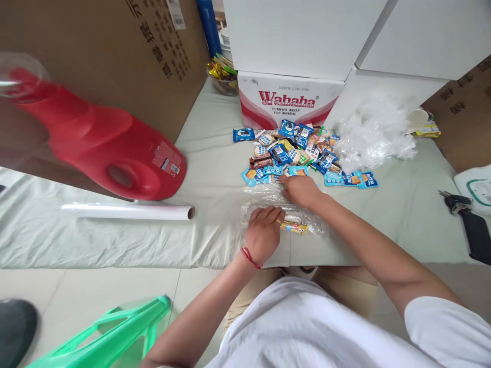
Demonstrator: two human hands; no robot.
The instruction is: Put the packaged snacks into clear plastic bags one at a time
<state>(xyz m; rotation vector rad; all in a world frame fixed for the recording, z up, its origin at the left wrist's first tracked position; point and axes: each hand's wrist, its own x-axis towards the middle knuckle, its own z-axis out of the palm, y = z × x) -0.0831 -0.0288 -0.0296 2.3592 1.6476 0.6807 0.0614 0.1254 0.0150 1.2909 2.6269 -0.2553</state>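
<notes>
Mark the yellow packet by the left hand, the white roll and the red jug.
Yellow packet [294, 227]: head view, middle of its wrapper.
White roll [126, 211]: head view, middle of its length.
Red jug [94, 134]: head view, side of its body.

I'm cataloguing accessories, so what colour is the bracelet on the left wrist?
The bracelet is red, best seen in the head view.

Even, bright light glints on the crumpled plastic while wide-angle distortion stretches the edges.
</notes>
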